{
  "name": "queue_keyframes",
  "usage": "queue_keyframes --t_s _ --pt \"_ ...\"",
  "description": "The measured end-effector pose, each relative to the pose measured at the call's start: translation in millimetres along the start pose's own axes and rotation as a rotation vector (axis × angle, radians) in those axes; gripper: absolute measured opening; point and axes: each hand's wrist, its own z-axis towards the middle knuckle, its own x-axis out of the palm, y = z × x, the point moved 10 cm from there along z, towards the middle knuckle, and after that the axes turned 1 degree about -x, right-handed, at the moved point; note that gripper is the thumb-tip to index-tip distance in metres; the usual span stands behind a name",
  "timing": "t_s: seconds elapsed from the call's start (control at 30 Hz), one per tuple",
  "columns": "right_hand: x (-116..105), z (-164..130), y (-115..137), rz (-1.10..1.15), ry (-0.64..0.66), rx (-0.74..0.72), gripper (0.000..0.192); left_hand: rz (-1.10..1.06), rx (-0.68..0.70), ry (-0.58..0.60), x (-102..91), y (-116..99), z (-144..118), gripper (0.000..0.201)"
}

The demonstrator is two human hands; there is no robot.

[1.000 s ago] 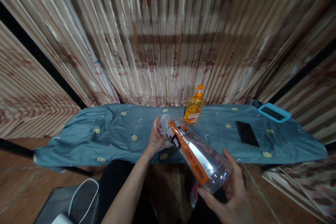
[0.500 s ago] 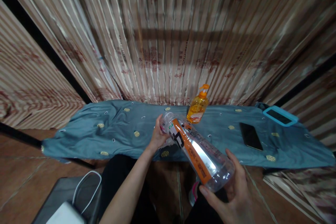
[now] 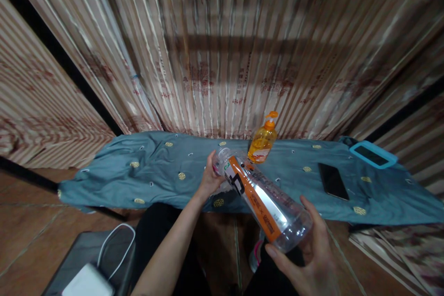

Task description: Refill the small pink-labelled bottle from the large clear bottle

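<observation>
- I am cradling the base of the clear bottle (image 3: 260, 196) in my right hand (image 3: 308, 259); my left hand (image 3: 210, 178) is pinching its cap end
- I judge uncapping underway; next, twisting while my right is bracing

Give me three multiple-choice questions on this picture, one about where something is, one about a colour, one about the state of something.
1. Where does the pump bottle stand?
A. on the blue cloth by the curtain
B. on the floor
C. in the right hand

2. What colour is the stripe on the clear bottle's label?
A. green
B. orange
C. purple

3. How is the clear bottle held?
A. upright in one hand
B. lying on the cloth
C. tilted, in both hands

Answers:
A, the pump bottle stands on the blue cloth.
B, the clear bottle shows an orange stripe.
C, left hand at its neck, right hand under its base.
</observation>
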Motion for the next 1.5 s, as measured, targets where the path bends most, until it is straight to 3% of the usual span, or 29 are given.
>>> queue_keyframes --t_s 0.47,0.87,1.5 --pt "-1.6 1.7 3.5 -0.060 0.017 -0.073 0.102 0.019 -0.031 -0.013 -1.7 4.8 -0.6 0.108" --pt "-2.0 5.7 -5.1 -0.048 0.067 -0.124 0.102 0.030 0.035 -0.002 0.1 2.3 0.1 0.107" --pt "0.3 3.1 1.5 -0.006 0.014 0.014 0.108 0.017 0.004 0.031 2.5 -1.0 -0.2 0.110"
